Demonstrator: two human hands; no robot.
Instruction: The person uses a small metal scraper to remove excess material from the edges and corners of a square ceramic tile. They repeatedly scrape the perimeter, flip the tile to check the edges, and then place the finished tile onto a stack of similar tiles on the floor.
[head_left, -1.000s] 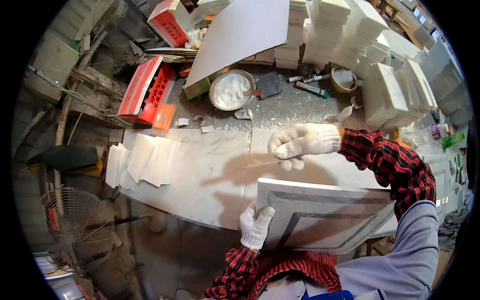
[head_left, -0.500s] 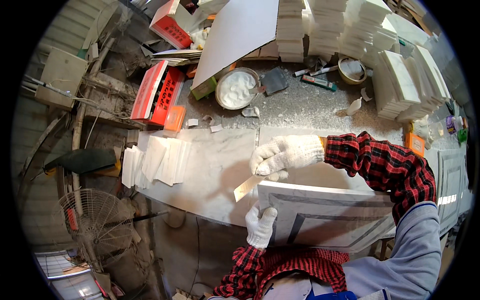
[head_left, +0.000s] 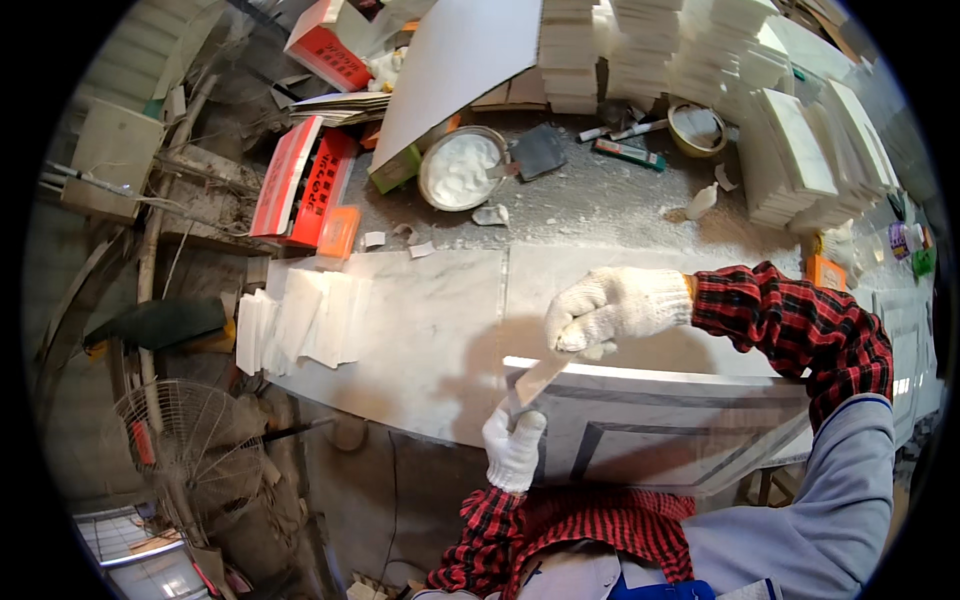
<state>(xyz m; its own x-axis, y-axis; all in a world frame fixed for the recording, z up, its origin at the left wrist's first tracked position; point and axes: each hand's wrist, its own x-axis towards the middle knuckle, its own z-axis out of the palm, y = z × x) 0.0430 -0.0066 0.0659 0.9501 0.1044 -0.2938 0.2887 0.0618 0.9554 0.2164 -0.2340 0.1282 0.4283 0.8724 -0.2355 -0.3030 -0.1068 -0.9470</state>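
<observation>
Left hand (head_left: 513, 450): we grip a grey-banded panel (head_left: 690, 425) by its edge | Right hand (head_left: 622, 305): we pinch a pale strip (head_left: 538, 382) near the corner

- We see a worktop (head_left: 600, 205), grey and dusty, with pale marble slabs (head_left: 430, 305) along its near edge.
- Near its left front corner, on the slabs, we find white strips (head_left: 325, 315).
- By the left edge we have a red box (head_left: 322, 190) and an orange box (head_left: 339, 232).
- Toward the far edge we see a bowl (head_left: 458, 207) of white powder (head_left: 461, 168) and white tile stacks (head_left: 572, 70).
</observation>
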